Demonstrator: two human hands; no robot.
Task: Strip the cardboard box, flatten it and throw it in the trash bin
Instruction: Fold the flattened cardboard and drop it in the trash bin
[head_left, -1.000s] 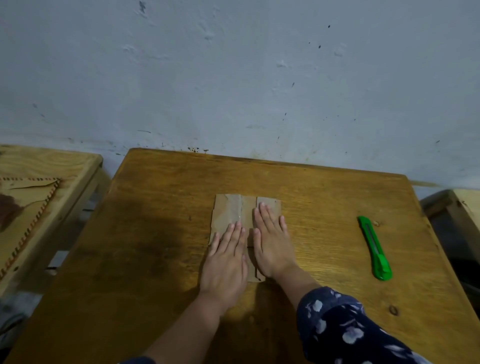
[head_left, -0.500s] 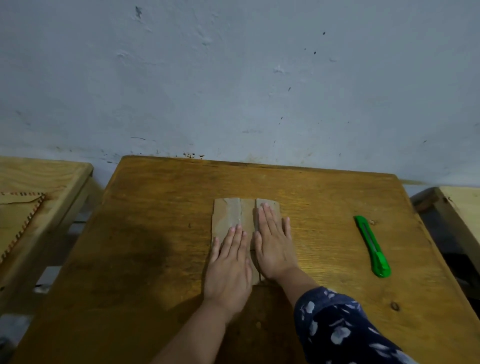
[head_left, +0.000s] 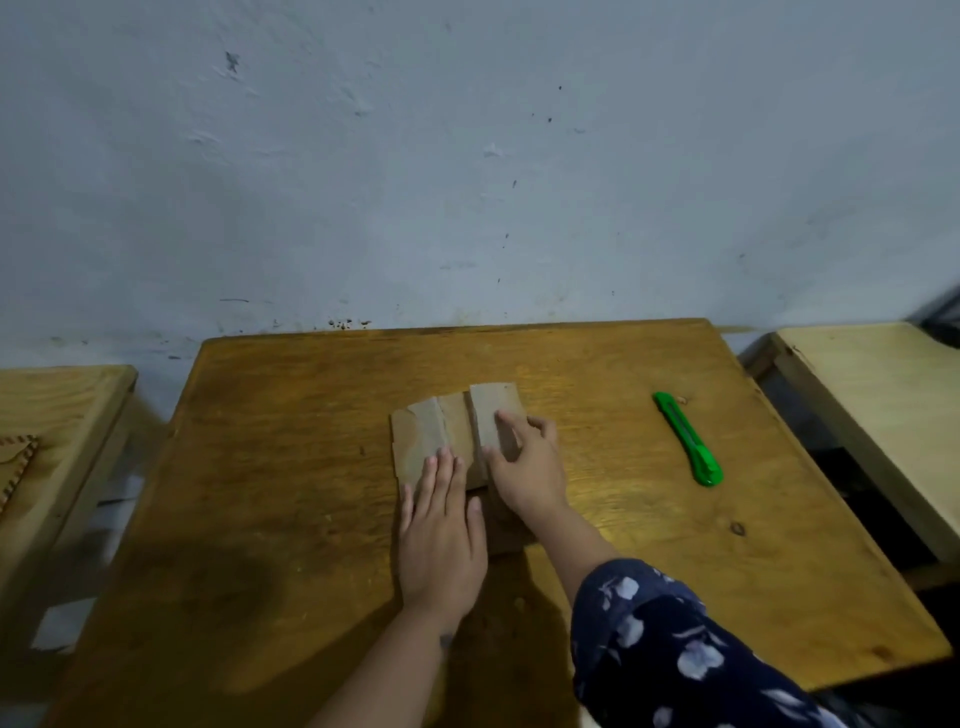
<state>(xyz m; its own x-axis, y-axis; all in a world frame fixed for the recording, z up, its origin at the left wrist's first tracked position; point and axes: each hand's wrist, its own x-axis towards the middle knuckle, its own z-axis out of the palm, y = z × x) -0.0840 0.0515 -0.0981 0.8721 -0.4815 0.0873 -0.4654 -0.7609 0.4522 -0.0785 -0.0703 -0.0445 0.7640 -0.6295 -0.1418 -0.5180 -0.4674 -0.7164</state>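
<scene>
Left hand (head_left: 441, 540): fingers straight and relaxed, pressing flat on the near-left part of the cardboard box (head_left: 431, 441), which lies collapsed at the middle of the table (head_left: 291, 467). Right hand (head_left: 524, 462): fingers curled over the box's right panel, which stands raised, not flat. Green cutter (head_left: 688, 439): well apart, to the right. Risk: the raised panel may spring open if released. No trash bin in view.
</scene>
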